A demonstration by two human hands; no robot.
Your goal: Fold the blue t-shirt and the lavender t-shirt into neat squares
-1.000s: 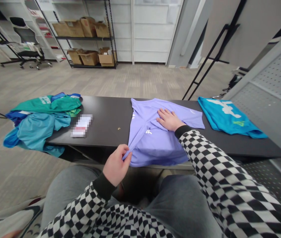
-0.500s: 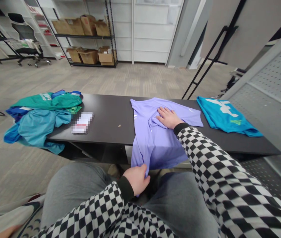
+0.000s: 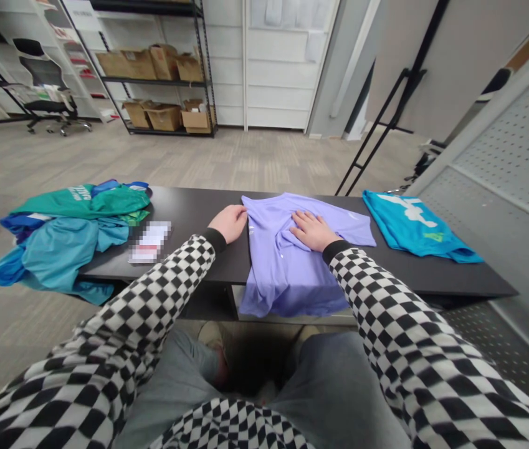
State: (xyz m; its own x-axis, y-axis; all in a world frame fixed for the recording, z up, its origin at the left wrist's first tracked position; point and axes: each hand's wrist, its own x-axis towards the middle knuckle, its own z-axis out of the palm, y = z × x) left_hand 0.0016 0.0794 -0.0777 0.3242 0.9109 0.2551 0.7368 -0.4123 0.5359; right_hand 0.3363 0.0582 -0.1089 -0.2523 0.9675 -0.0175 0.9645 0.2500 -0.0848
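Left hand: open, palm down, fingers together, on black tabletop. Fingertips at left edge of lavender T-shirt; contact with fabric or a slight gap, impossible to tell from this angle. No hold on anything.

Right hand: open, flat, fingers slightly spread, palm down on far-middle part of shirt. No pinch, no fabric gathered between fingers.

Shirt: mid-table, between the two hands' reach, mostly flat. Bunched diagonal crease just left of and under right hand. One sleeve out toward far right. Near hem past near table edge, drooping. Small print near left edge, too small to read.

Left end of table: loose heap of green and light-blue garments, some darker blue underneath, part hanging over table's left end. Just right of heap: flat pixelated packet, contents unreadable, near left hand.

Right end of table: folded-over teal T-shirt, white print, small yellow-green mark, just beside lavender sleeve.

Both forearms: black-and-white checkered sleeves, black cuffs. Near, below table: grey trousers over knees.

Beyond table: carpet-tile floor, black metal shelving with cardboard boxes, office chair far left. Right side: grey perforated panel.
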